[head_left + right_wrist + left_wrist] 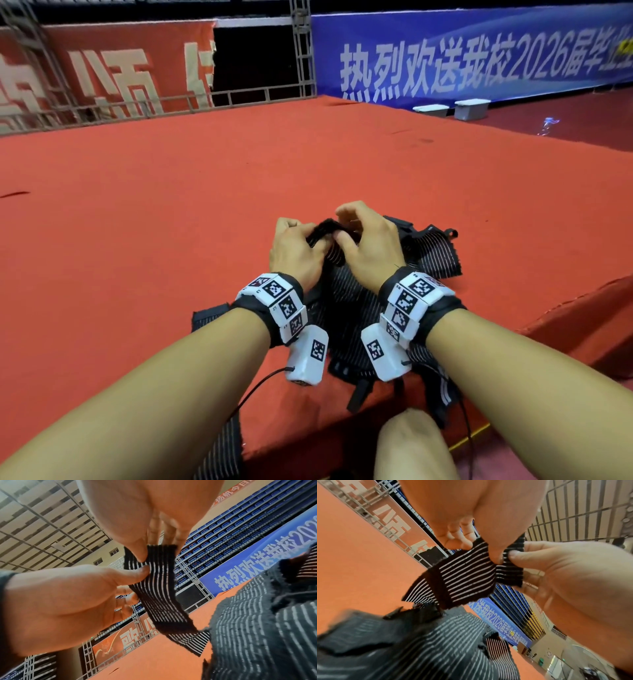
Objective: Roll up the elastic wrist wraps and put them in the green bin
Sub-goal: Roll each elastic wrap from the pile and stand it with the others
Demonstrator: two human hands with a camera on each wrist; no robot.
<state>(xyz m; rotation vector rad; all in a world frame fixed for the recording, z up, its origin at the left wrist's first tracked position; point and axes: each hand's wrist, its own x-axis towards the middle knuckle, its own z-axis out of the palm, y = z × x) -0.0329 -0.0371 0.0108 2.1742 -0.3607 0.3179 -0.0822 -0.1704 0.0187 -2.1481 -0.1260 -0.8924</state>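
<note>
I hold one black elastic wrist wrap with thin white stripes just above the red carpet. My left hand pinches its upper end between thumb and fingers. My right hand pinches the same end right beside it. In the left wrist view the wrap hangs from both thumbs, its end folded over, its tail reaching the pile below. The right wrist view shows the same wrap, with my left hand coming in from the left. No green bin is in view.
A loose pile of more striped wraps lies under my wrists, some hanging over the front edge of the red carpeted platform. A grey box and a white tray sit far right by the blue banner. My knee is below the edge.
</note>
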